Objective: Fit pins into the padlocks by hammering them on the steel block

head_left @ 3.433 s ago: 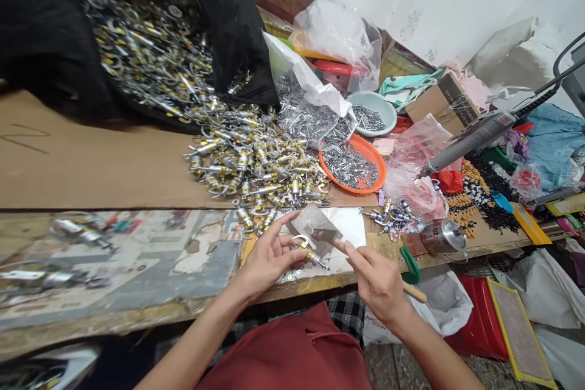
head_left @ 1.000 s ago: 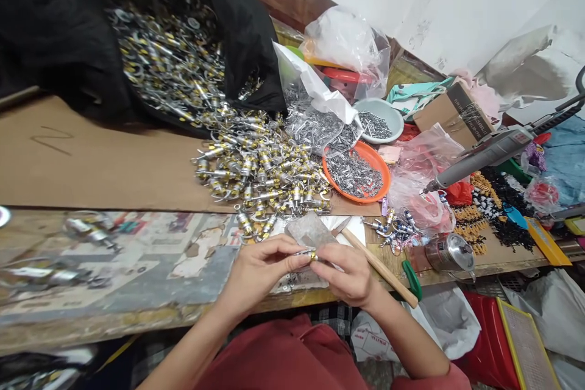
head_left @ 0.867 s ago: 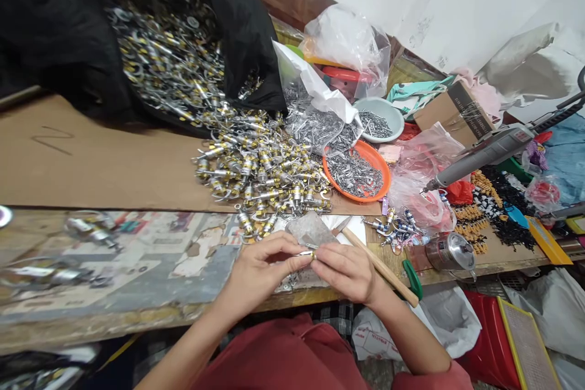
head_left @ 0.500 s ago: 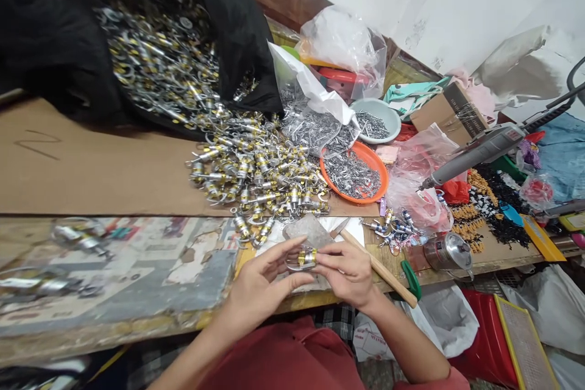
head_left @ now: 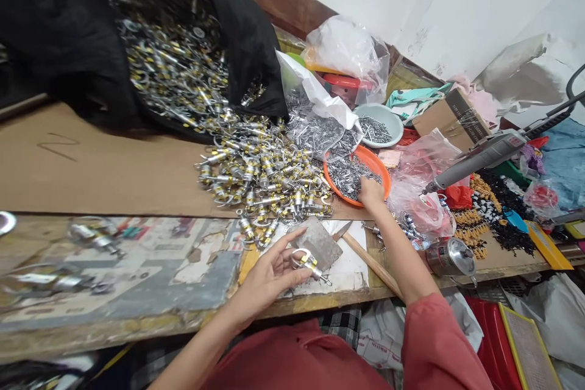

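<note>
A silver-and-yellow metal fitting (head_left: 307, 263), with a curved shackle-like arm and a small ring at its end, is held between the thumb and fingers of my left hand (head_left: 274, 268). Under and beyond it a flat metal block (head_left: 325, 244) rests on white paper. My right hand (head_left: 372, 194) reaches into the orange dish (head_left: 387, 172) of small silver pins (head_left: 347, 173). Its fingers are bent down into them, and the fingertips are hidden. A hammer (head_left: 372, 262) with a wooden handle lies right of the block, partly behind my right forearm.
Many similar fittings (head_left: 260, 177) spill from a black bag (head_left: 249, 30) onto cardboard. A pale bowl (head_left: 397, 125) of pins stands behind the dish. At right are a grey electric screwdriver (head_left: 475, 161), a metal pot (head_left: 452, 258) and rows of small orange-and-black parts (head_left: 475, 231).
My right hand has left the fitting and moved forward and right into the orange dish. My left hand keeps the fitting, now turned with its ring end pointing down right.
</note>
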Tool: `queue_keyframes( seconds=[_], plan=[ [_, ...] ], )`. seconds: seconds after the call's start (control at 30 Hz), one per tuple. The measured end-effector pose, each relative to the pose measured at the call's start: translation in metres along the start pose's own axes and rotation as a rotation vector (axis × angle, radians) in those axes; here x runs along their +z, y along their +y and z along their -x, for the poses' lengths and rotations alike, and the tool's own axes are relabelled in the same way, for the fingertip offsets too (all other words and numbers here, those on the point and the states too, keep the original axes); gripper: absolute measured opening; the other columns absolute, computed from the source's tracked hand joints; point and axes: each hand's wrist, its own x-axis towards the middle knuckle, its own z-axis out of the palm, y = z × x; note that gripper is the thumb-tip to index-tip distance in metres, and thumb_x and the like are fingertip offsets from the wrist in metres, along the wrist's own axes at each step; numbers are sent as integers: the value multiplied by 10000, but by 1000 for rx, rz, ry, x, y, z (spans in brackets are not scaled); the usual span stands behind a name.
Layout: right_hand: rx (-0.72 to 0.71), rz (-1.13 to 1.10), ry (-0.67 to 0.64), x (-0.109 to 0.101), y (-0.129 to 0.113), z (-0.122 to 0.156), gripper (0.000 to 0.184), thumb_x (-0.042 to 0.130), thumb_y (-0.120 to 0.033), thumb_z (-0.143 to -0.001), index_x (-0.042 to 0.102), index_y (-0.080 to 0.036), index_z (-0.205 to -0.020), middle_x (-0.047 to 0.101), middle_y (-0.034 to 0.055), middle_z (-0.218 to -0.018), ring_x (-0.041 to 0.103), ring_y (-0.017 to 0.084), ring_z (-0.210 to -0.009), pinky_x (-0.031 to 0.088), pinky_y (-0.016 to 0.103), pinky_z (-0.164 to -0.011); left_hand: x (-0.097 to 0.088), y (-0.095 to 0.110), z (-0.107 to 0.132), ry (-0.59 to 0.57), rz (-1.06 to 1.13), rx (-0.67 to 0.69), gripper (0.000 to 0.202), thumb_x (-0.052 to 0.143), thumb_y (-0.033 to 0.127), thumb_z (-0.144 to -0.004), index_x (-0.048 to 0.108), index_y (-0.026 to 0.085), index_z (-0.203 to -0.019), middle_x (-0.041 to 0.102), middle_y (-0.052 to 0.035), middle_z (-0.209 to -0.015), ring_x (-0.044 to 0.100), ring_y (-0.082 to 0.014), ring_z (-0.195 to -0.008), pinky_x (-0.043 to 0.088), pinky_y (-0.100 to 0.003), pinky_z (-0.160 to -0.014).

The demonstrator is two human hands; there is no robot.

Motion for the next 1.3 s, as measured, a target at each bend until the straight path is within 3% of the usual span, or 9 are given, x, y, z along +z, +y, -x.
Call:
queue_keyframes(
  seconds=[0.23, 0.4, 0.5, 0.6, 0.73, 0.83, 1.03, 1.2, 1.3],
  plan=[
    [-15, 10, -22, -1, -3, -8, 427, 609, -35, -679, 546, -114, -1094, 657, 177, -987, 630, 295, -949, 482, 402, -805, -1, 10, 2, -73, -47, -45, 807, 759, 324, -606, 398, 217, -1319, 521, -13, -820, 556, -199, -855, 476, -276, -744],
    [-154, -170, 65, -15, 2, 30, 235, 495, -113, -799, 620, -136, -997, 676, 101, -950, 637, 193, -892, 505, 308, -800, -2, 11, 2, -75, 2, -86, 837, 763, 304, -601, 364, 207, -1331, 522, -12, -832, 562, -183, -800, 480, -279, -715],
    [-348, -330, 77, -9, -9, 84, 144, 521, -169, -806, 649, -183, -870, 689, 31, -859, 644, 133, -767, 530, 241, -703, -4, 7, 0, -60, 60, -94, 876, 776, 267, -585, 336, 231, -1342, 545, -5, -841, 579, -174, -767, 488, -276, -679],
    [-742, -647, 308, 8, -24, 132, 148, 511, -145, -811, 653, -170, -844, 692, 49, -807, 639, 138, -746, 529, 256, -680, -5, 5, -1, -53, 105, -100, 894, 789, 247, -567, 335, 250, -1337, 553, 14, -821, 582, -162, -737, 494, -273, -660],
    [-947, -569, 450, 25, -39, 156, 228, 451, -82, -841, 651, -174, -901, 696, 60, -815, 639, 152, -765, 511, 272, -657, -4, 7, 1, -70, 119, -85, 870, 770, 231, -593, 324, 227, -1340, 568, 7, -826, 575, -163, -780, 481, -276, -699],
    [-968, -437, 418, 24, -44, 160, 246, 428, -73, -860, 635, -161, -961, 692, 69, -835, 631, 171, -790, 503, 287, -657, -2, 10, 3, -75, 105, -59, 827, 744, 224, -623, 328, 203, -1338, 572, 0, -825, 566, -158, -776, 470, -289, -716],
    [-857, -251, 363, 23, -44, 178, 251, 417, -86, -884, 615, -164, -1016, 678, 92, -896, 600, 193, -842, 483, 319, -710, -2, 9, 3, -52, 88, -43, 831, 752, 242, -613, 343, 187, -1333, 575, 0, -813, 563, -158, -773, 473, -283, -713],
    [-736, -412, 355, 29, -43, 188, 347, 381, -55, -860, 624, -200, -1061, 654, 78, -925, 571, 195, -889, 492, 338, -737, -2, 8, 2, -65, 68, -42, 825, 752, 268, -614, 346, 196, -1329, 573, -1, -818, 572, -168, -772, 486, -291, -708],
    [-685, -553, 385, 28, -27, 189, 426, 353, -39, -855, 598, -239, -1140, 607, 89, -1057, 560, 190, -992, 498, 344, -800, -3, 7, 1, -54, 61, -54, 831, 758, 278, -607, 353, 197, -1328, 576, -2, -830, 586, -173, -788, 495, -291, -719]
  ],
)
